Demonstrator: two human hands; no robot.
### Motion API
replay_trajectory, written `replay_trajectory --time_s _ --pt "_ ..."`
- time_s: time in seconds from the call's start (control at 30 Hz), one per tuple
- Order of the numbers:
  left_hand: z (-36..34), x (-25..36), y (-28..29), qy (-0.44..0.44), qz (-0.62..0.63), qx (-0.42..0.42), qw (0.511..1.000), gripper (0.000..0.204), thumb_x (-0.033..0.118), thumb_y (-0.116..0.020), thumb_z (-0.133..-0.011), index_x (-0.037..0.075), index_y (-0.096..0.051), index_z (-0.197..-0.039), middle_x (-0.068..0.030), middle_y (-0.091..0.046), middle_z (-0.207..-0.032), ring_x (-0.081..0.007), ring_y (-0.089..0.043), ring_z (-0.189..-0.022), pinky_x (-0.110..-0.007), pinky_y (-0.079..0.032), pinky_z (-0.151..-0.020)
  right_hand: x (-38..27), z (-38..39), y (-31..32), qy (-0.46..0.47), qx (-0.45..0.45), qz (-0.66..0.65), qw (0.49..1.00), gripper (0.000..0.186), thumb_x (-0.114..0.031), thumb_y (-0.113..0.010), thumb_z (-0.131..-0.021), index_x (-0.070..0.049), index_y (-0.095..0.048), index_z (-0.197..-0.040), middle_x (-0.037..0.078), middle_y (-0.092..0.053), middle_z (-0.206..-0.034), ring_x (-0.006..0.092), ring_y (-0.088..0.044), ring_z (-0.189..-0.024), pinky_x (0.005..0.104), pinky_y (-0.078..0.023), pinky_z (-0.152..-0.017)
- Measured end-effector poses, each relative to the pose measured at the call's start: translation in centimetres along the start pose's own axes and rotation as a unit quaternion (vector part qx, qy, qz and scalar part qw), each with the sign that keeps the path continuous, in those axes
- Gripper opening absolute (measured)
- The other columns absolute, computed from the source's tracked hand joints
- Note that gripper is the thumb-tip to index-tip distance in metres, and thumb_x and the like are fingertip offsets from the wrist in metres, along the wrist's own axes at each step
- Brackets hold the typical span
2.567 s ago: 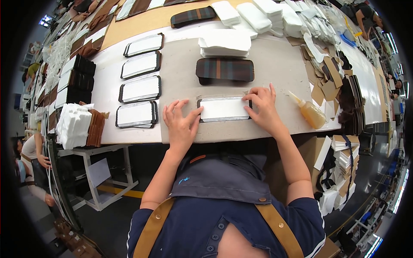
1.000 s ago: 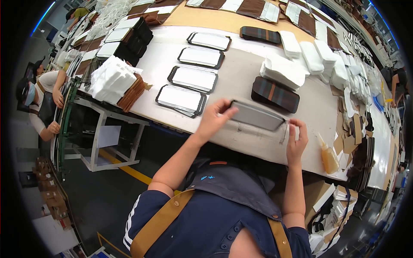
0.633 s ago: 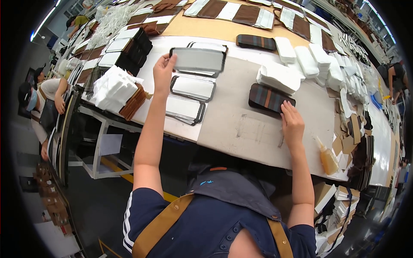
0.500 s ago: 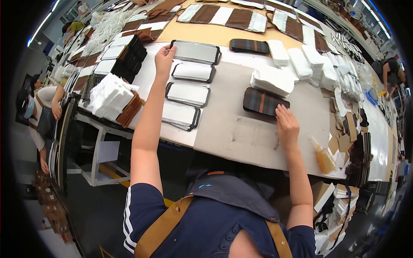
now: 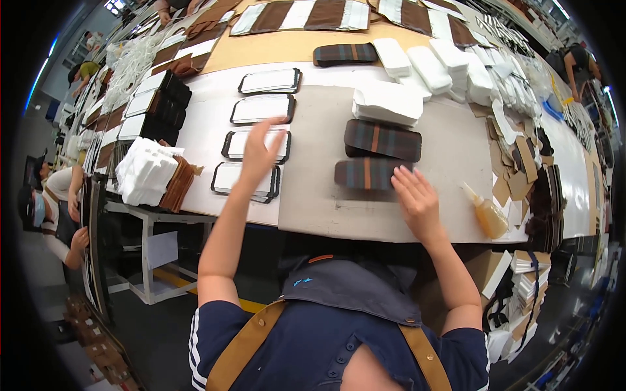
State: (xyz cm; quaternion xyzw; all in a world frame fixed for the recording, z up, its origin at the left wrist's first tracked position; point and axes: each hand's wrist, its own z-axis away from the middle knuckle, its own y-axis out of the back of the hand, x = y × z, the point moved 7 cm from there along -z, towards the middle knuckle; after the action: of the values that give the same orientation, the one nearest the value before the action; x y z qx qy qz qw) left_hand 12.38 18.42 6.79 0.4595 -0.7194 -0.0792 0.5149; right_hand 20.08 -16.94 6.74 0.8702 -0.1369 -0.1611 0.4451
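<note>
Partly under right hand (image 5: 417, 201): panel (image 5: 365, 174) (plaid)

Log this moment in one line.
Left hand: open, over row of white-topped pieces | Right hand: touching right end of nearer plaid piece | Rest: white stack behind plaid pile, amber bottle at right

No readable lettering, labels or numbers.

A dark floor (image 5: 160, 329) with a yellow stripe (image 5: 251, 305) shows below the broad, pale-topped surface (image 5: 303, 199). A white-framed stand (image 5: 147, 260) sits under its near left edge. A bluish-white strip light (image 5: 40, 75) glows at the upper left.
</note>
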Motion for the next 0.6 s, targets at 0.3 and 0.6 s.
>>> replay_trajectory --time_s 0.3,0.6 --pt "12.1 11.3 -7.9 -0.143 -0.065 -0.204 0.966 0.050 0.021 -0.077 -0.091 0.007 -0.065 -0.137 -0.0099 -0.061 -0.147 -0.0290 -0.053 -0.140 -0.046 -0.039 -0.115 -2.8 4.0 -0.7 -0.029 -0.056 -0.016 0.998 0.029 -0.005 -0.069 -0.093 0.001 -0.071 -0.122 0.016 -0.071 -0.134 0.0297 -0.065 -0.130 0.0463 -0.050 -0.112" --pt "12.4 11.2 -9.0 -0.115 -0.089 -0.209 0.967 0.052 0.025 -0.077 -0.091 0.006 -0.063 -0.138 -0.0107 -0.057 -0.151 -0.0305 -0.049 -0.144 -0.047 -0.036 -0.117 1.1 4.5 -0.6 -0.142 -0.014 -0.108 0.984 0.026 -0.007 -0.070 -0.095 -0.003 -0.073 -0.121 0.013 -0.073 -0.129 0.0301 -0.068 -0.123 0.0466 -0.049 -0.112"
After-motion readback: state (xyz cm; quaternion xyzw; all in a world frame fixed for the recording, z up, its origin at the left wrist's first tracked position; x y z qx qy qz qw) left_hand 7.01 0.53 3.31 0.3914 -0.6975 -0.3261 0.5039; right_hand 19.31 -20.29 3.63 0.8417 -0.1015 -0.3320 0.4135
